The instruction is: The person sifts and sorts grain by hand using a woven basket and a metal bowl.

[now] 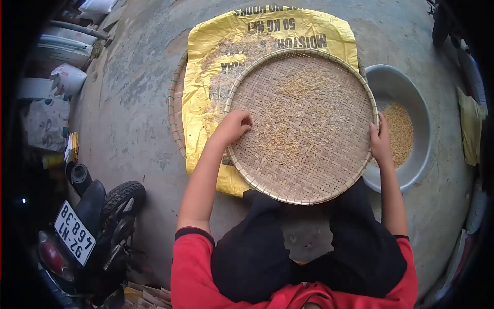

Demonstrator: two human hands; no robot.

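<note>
A round woven bamboo winnowing tray (pixel 329 181) lies over my lap, with unhusked grain (pixel 280 141) scattered across its middle and far part. My right hand (pixel 381 144) grips the tray's right rim, fingers on the outer side. At the left rim, my left hand (pixel 236 126) is closed, its fingers curled together over the inside of the tray. Whatever those fingers may hold is too small to make out. Under the tray's far left side is a yellow printed sack (pixel 194 144), with chaff and grain bits spread on it.
A metal basin (pixel 423 116) with grain (pixel 400 133) stands to the right. Another woven tray (pixel 175 110) shows beneath the sack. A parked motorbike (pixel 95 221) is at lower left on the concrete floor (pixel 128 103). Bags (pixel 47 121) line the left side.
</note>
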